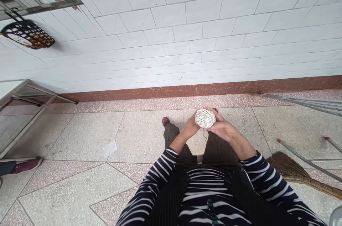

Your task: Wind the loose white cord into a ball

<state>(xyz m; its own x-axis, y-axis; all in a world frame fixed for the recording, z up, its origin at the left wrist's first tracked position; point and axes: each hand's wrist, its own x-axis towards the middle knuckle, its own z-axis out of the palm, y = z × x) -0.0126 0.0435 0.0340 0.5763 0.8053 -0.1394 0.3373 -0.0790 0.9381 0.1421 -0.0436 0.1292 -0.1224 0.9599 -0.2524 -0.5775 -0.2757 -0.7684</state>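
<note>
A small round woven piece [205,118] of off-white cord shows its braided, coiled face, held in front of my legs. My left hand [191,126] wraps its left side, with most of the fingers hidden behind it. On the right side my right hand [223,128] grips it too, fingers along the far edge and thumb near the lower edge. A thin strand [204,134] hangs just beneath. Whether the piece is hollow or solid cannot be seen.
A metal-legged table [40,92] stands at left, near another person's shoe [28,165]. White paper [110,148] lies on the floor. A straw broom [290,169] and metal tubes [307,162] are at right. A patterned bag [28,33] hangs on the tiled wall [187,16].
</note>
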